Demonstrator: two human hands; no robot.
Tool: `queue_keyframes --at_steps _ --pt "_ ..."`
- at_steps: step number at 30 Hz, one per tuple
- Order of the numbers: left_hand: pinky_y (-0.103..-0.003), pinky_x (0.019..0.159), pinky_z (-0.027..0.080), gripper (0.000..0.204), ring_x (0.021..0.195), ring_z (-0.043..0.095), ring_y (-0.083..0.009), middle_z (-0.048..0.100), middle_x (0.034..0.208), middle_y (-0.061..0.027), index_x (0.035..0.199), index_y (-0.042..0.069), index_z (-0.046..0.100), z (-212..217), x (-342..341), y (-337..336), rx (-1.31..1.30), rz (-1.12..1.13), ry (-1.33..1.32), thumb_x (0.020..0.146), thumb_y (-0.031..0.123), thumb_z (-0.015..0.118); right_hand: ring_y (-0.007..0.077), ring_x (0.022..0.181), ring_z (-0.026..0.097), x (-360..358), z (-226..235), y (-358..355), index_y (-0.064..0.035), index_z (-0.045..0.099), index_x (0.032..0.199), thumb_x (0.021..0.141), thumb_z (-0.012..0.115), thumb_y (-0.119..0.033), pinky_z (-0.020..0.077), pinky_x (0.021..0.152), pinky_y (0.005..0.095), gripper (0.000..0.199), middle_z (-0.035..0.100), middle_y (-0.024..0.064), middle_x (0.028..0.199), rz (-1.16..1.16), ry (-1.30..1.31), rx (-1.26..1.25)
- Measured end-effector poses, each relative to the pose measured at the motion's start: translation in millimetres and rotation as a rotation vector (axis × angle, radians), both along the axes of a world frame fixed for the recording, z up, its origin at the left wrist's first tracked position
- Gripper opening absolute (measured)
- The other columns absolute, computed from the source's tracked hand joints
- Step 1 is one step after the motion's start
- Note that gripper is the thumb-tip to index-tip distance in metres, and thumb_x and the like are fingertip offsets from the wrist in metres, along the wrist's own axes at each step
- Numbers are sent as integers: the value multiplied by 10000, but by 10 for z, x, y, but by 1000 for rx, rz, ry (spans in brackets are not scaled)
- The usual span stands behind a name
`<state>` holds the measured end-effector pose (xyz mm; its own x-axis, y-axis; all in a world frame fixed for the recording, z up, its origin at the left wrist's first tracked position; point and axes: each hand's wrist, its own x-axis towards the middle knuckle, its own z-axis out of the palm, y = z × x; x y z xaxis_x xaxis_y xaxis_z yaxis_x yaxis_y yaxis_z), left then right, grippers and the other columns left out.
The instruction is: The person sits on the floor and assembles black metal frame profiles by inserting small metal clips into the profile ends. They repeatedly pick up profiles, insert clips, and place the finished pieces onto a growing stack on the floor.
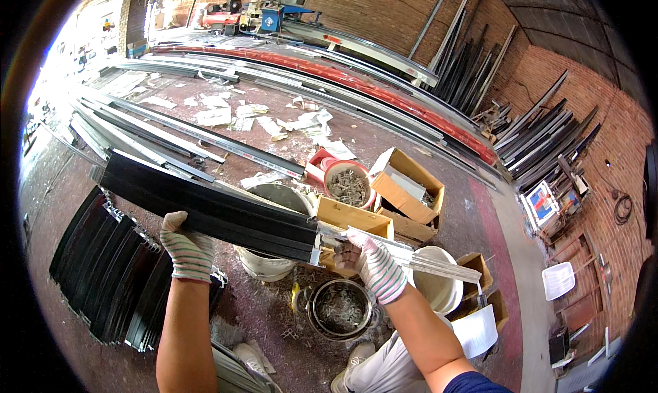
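A long black metal profile slants across in front of me, its near right end showing a silver end piece. My left hand, in a striped knit glove, grips its lower edge, thumb up against the near face. My right hand, gloved alike, is closed beside the right end, fingers curled. What lies in those fingers is too small to make out. Pale metal strips run past behind the right hand. On the floor at left lies a stack of black profiles with silver ends.
Near my feet stands a metal pot of small parts. White buckets, a red bucket of metal bits and cardboard boxes surround the work spot. Long profiles and scattered paper lie beyond; more profiles lean on the brick wall.
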<state>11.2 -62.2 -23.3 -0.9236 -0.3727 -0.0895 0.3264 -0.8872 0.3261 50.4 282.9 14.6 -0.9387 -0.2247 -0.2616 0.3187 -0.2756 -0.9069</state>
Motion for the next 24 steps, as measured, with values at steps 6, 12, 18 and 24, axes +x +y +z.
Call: queue_keyframes --at_steps 6,12,18,24 --pt "-406 820 566 201 814 655 -288 676 885 -91 817 46 641 117 42 54 -53 25 -6 648 155 636 142 782 635 70 -39 -35 -93 627 1095 892 665 -374 544 718 293 348 647 26 900 -51 -33 23" --pt "-423 861 564 254 860 664 -309 685 930 -110 867 25 649 20 -1 42 -46 -25 -2 646 149 623 139 726 637 61 -132 -50 -74 625 1061 899 664 -375 546 661 289 344 644 25 845 -91 -87 -37" --pt "-412 868 572 311 865 672 -307 678 962 -135 942 -23 639 7 -14 98 -9 -54 -2 669 120 598 111 737 614 84 -160 -23 -83 630 1024 944 606 -439 523 667 267 365 626 -1 833 18 111 147" --pt "-406 863 573 310 867 674 -299 678 963 -122 951 2 638 -19 -56 83 -31 -37 7 670 129 607 159 994 623 13 -318 69 -46 456 1412 991 512 -496 503 876 290 618 617 60 1101 -237 301 68"
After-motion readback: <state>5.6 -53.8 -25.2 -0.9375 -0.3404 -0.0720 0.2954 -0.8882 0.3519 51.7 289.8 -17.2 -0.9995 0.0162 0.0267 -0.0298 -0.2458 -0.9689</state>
